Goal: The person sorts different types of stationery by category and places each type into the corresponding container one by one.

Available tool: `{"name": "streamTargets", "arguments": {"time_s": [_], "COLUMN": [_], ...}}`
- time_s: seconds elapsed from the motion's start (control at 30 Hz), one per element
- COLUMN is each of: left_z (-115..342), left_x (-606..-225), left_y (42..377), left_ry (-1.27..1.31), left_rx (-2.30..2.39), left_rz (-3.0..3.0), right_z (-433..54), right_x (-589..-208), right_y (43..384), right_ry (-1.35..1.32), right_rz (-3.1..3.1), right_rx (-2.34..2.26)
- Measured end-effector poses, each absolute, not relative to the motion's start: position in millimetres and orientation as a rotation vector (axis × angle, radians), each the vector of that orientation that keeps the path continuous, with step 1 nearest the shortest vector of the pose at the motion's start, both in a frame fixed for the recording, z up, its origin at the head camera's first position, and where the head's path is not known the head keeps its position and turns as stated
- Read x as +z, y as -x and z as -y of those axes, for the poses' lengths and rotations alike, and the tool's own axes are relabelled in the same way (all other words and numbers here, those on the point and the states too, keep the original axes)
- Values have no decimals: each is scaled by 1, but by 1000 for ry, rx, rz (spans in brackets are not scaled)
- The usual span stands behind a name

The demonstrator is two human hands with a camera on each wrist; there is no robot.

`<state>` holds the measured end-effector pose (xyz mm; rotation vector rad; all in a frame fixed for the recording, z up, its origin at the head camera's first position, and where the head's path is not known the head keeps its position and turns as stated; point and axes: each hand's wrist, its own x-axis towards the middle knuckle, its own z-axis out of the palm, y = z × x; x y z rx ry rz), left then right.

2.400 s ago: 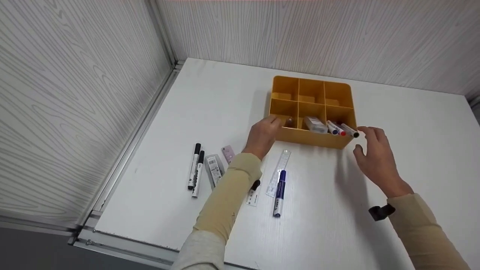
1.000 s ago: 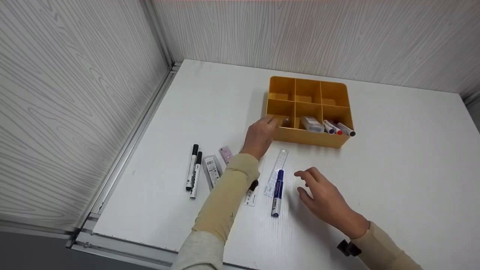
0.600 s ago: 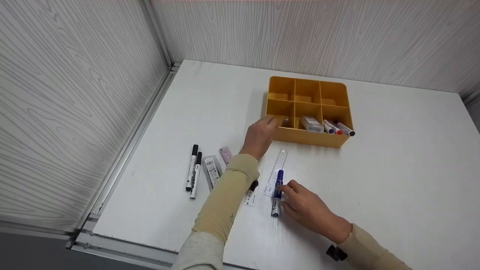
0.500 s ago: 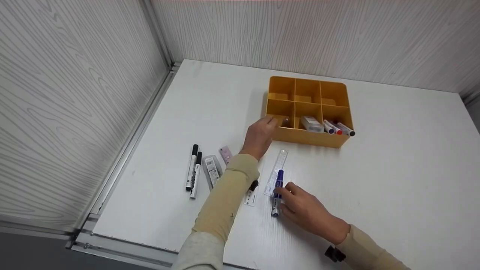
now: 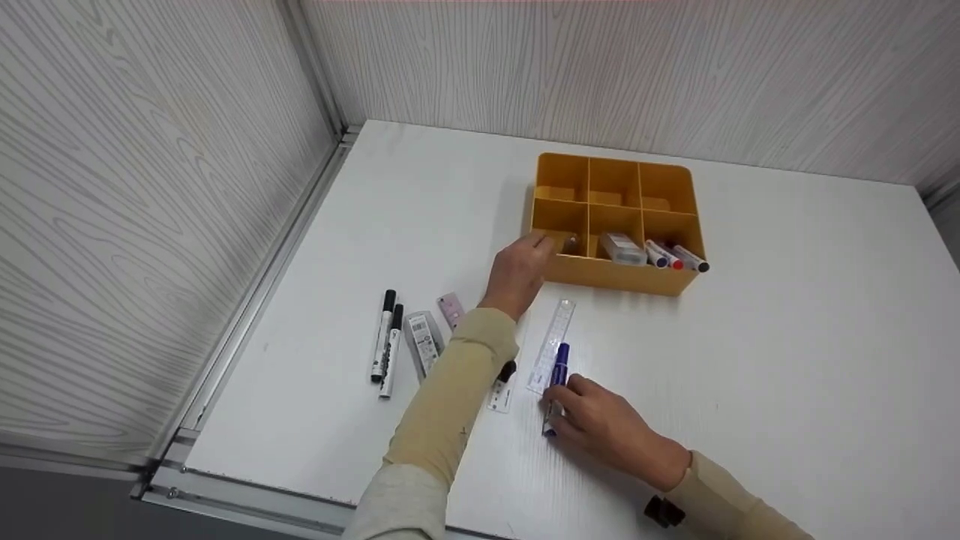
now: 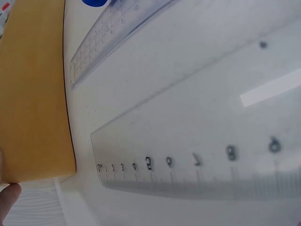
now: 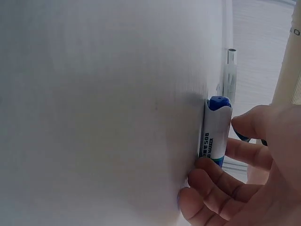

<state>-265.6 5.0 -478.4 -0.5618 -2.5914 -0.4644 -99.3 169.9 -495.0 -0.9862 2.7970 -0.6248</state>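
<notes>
My left hand (image 5: 517,274) grips the front left corner of the yellow compartment box (image 5: 622,277); the box wall hides part of its fingers. In the left wrist view, a fingertip (image 6: 8,200) shows at the edge of the box (image 6: 35,94). My right hand (image 5: 609,431) pinches a blue marker (image 5: 562,355) lying on the table, its cap pointing away from me. The right wrist view has the thumb on one side of the marker (image 7: 216,129) and fingers on the other. Beside the marker lies a short clear ruler (image 5: 556,322).
Two black-capped markers (image 5: 388,349), a grey case (image 5: 424,341) and a pink item (image 5: 451,307) lie left of my left arm. A larger clear ruler (image 6: 188,146) lies partly under that arm. The front compartments hold several markers (image 5: 675,259) and a clear case (image 5: 622,249).
My right hand has come from the box's right side down to the blue marker and now pinches it; the marker has shifted slightly. The left hand stays on the box.
</notes>
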Motion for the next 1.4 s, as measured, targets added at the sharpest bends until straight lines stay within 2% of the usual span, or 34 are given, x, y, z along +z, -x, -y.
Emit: {"name": "streamTargets", "arguments": {"time_s": [0.67, 0.97, 1.4], "left_z": [-5, -4, -4], "left_x": [-478, -479, -481], "left_y": [266, 265, 265], "left_ry": [575, 568, 573], "left_rx": [-438, -466, -480], "left_rz": [2606, 2569, 2570], "right_z": [-188, -207, -242], "right_x": [-493, -481, -446], "right_y": [103, 116, 138], "right_ry": [897, 872, 675], "right_rz": [-2886, -2968, -3032], "right_rx": [-715, -851, -864]}}
